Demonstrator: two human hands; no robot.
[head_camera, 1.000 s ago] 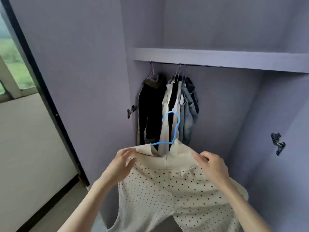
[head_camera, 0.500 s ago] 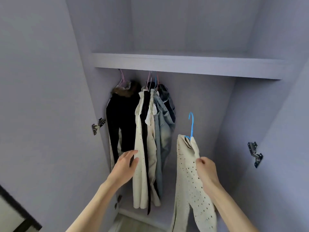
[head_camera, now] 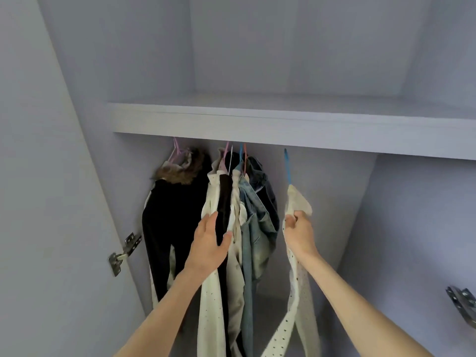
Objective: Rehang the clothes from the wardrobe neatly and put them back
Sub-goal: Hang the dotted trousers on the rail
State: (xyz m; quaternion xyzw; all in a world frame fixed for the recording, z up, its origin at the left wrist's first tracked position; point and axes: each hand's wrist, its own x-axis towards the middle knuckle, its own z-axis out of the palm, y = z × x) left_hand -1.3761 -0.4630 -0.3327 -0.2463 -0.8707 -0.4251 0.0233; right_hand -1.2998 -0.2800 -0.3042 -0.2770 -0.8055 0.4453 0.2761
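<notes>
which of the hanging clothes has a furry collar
The black coat at the far left of the row: its brown fur collar sits at the top. The cream, denim and dotted garments beside it show none.

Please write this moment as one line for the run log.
right hand: grips dotted cream garment on blue hanger, hook near shelf | left hand: on hung clothes

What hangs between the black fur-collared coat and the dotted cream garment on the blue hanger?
Head view: cream garments and blue denim; then bare wall.
</notes>
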